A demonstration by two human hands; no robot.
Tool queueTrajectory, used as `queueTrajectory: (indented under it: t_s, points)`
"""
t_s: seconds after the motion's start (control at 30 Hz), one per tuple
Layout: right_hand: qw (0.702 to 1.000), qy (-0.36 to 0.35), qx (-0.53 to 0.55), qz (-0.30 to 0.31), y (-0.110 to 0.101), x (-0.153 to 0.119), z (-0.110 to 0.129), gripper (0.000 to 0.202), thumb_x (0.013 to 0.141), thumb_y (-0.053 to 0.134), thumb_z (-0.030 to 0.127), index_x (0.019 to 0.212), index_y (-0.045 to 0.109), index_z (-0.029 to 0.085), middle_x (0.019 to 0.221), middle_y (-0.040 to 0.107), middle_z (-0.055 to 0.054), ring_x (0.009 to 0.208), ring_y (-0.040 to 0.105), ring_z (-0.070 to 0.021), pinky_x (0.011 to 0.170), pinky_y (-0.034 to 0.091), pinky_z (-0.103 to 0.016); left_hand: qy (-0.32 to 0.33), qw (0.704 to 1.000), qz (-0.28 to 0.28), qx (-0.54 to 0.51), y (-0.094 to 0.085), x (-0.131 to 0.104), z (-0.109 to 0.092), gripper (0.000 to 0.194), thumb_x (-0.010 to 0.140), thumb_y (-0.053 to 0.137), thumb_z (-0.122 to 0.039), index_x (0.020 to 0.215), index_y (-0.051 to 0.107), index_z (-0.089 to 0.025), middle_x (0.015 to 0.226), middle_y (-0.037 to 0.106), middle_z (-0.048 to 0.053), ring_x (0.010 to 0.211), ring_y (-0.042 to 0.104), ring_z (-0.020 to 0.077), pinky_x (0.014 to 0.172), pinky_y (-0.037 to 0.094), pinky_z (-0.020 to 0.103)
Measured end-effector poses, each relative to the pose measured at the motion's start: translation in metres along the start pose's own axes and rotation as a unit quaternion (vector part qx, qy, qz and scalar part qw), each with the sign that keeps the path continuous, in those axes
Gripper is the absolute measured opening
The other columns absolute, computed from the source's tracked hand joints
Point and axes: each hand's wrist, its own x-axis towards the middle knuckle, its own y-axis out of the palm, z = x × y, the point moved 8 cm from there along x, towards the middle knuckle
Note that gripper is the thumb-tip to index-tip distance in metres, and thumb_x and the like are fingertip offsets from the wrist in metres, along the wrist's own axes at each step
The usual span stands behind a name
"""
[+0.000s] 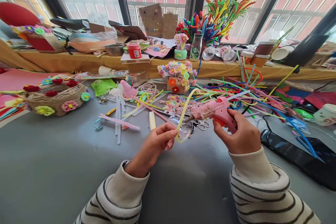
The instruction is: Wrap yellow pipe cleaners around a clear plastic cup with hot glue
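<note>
My left hand (159, 143) pinches a yellow pipe cleaner (183, 112) that curves up into an open loop. In my right hand (240, 134) is a pink hot glue gun (223, 112), with fingers wrapped round its handle. A pale glue stick (240, 94) sticks out of the gun's back end. The gun's nozzle, crusted with pink fluff, points left and sits close to the pipe cleaner; whether they touch I cannot tell. Behind the nozzle, partly hidden, lie a clear plastic piece (183, 130) and small scissors (204, 125) on the grey table (183, 189).
A woven basket with flowers (56, 99) stands at left. Loose glue sticks (119, 122) lie left of centre. A flower-filled box (175, 84) and piled pipe cleaners (228, 91) are behind my hands. A black phone-like slab (296, 159) lies at right. Behind runs a cluttered ledge (99, 59).
</note>
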Motion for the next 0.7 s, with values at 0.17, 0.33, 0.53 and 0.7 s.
queueTrajectory:
  t_s: [0.17,0.33,0.53,0.7]
  points:
    - [1.000,-0.022,0.001,-0.003,-0.0025,0.0000,0.0041,0.045,0.067,0.052,0.042,0.096,0.057,0.009,0.084,0.065,-0.014,0.070,0.061,-0.0237,0.064,0.047,-0.035,-0.004,1.000,0.012,0.005,0.0030,-0.0011,0.0001,0.018,0.062,0.063,-0.029,0.063,0.050,-0.016,0.041,0.040,-0.008,0.038,0.030,0.0035,0.042,0.018,0.020]
    - [1.000,-0.030,0.002,0.000,-0.0046,-0.0004,0.0054,0.042,0.067,0.052,0.042,0.097,0.056,0.013,0.086,0.065,-0.013,0.072,0.061,-0.0242,0.067,0.046,-0.037,-0.019,0.999,0.043,0.008,0.0052,-0.0012,0.0032,0.016,0.065,0.060,-0.028,0.063,0.049,-0.016,0.039,0.039,-0.008,0.038,0.026,0.0036,0.041,0.014,0.021]
    - [0.998,-0.054,-0.007,-0.015,-0.0056,-0.0013,0.0060,0.041,0.067,0.053,0.041,0.095,0.057,0.011,0.083,0.066,-0.013,0.069,0.061,-0.0232,0.063,0.047,-0.034,-0.025,0.998,0.064,0.007,0.0065,-0.0006,0.0050,0.017,0.068,0.059,-0.028,0.063,0.048,-0.016,0.038,0.038,-0.008,0.038,0.024,0.0033,0.041,0.013,0.022]
    - [0.992,-0.108,-0.019,-0.067,-0.0065,-0.0017,0.0070,0.040,0.067,0.052,0.043,0.091,0.059,0.011,0.075,0.067,-0.010,0.059,0.061,-0.0202,0.055,0.048,-0.031,-0.026,0.998,0.063,0.005,0.0069,-0.0012,0.0045,0.016,0.067,0.059,-0.028,0.064,0.048,-0.016,0.039,0.038,-0.008,0.038,0.026,0.0035,0.042,0.014,0.022]
